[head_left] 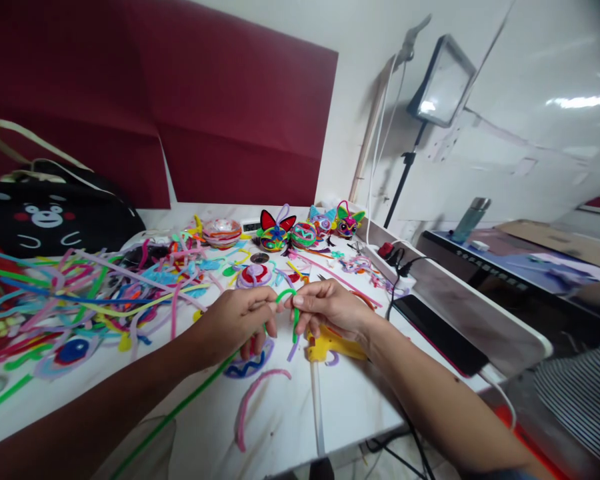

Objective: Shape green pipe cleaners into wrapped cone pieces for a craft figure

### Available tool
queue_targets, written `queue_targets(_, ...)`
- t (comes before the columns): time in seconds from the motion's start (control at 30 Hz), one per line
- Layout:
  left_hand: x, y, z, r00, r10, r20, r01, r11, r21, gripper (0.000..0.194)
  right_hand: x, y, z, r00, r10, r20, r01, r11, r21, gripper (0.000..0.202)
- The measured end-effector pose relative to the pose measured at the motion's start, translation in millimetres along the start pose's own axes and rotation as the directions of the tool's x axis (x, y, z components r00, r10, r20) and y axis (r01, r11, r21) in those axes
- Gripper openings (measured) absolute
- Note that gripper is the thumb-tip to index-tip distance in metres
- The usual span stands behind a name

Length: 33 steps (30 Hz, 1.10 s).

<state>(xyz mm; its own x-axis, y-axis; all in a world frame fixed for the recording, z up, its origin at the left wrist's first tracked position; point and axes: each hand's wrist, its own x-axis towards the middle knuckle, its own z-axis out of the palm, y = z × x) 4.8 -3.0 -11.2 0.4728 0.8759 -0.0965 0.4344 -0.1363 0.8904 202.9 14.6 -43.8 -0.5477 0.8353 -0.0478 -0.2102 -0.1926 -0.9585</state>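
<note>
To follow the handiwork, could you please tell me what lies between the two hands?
The head view shows a bent green pipe cleaner between the left hand and right hand.

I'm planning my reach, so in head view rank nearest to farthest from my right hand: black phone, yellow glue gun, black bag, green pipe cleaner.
1. Green pipe cleaner, held in your right hand.
2. Yellow glue gun, just below.
3. Black phone, to the right.
4. Black bag, far left.

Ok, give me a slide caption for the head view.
Left hand and right hand hold a bent green pipe cleaner over a white table, yellow glue gun nearby.
</note>
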Motion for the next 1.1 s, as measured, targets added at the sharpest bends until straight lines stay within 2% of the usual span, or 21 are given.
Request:
queue_targets(0.23, -1.2, -5.2, 1.2, 1.0, 0.021, -0.001, -0.021, 0.983, 0.18, 0.029, 0.3, 2.5, 1.0, 1.0, -0.007, -0.025, 0.007, 1.0, -0.026, 0.034)
queue_targets(0.43, -1.8, -1.2, 1.8, 1.0, 0.016, 0.014, -0.019, 0.974, 0.226, 0.026, 1.1, 5.1, -0.9, 1.0, 0.001, -0.026, -0.003, 0.998, -0.064, 0.037)
queue_targets(0.77, -1.3, -1.8, 2.3, 0.996, 0.082, 0.038, -0.09, 0.936, 0.339, 0.026, 1.8, 7.0, -3.7, 1.0, -0.007, -0.025, 0.003, 0.991, -0.134, 0.043)
queue_targets(1.0, -0.6, -4.5, 3.9, 0.968, 0.249, -0.035, -0.19, 0.816, 0.545, 0.02, -0.2, 5.2, -0.8, 0.997, -0.021, -0.07, 0.009, 0.984, -0.176, 0.046)
queue_targets(1.1, -1.1, -6.5, 4.8, 0.948, 0.308, -0.078, -0.213, 0.799, 0.562, 0.029, 0.4, 5.9, -0.7, 0.995, -0.033, -0.092, 0.016, 0.984, -0.177, 0.047)
